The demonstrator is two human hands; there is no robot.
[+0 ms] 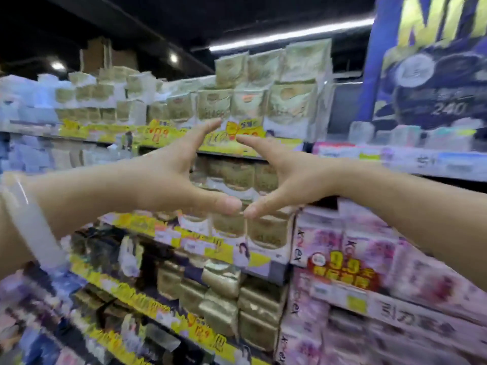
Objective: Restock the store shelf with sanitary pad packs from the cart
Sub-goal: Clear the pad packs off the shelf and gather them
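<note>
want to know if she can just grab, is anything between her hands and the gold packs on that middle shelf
Nothing visible blocks them. The left hand and right hand are open and empty, raised before the gold packs on the middle shelf, with only open air between. How far off the packs are cannot be told.

You have one view only, from the camera on your head. It looks forward and slightly up along a store aisle, tilted, so the shelves [229, 255] slant down to the right. It sits close to the shelving: your left hand [171, 169] and right hand [287, 175] reach out mid-frame at arm's length, almost at the packs [237, 106]. The wide lens takes in the dark ceiling [184, 19] above and lower shelf rows below. The picture is blurred.
</note>
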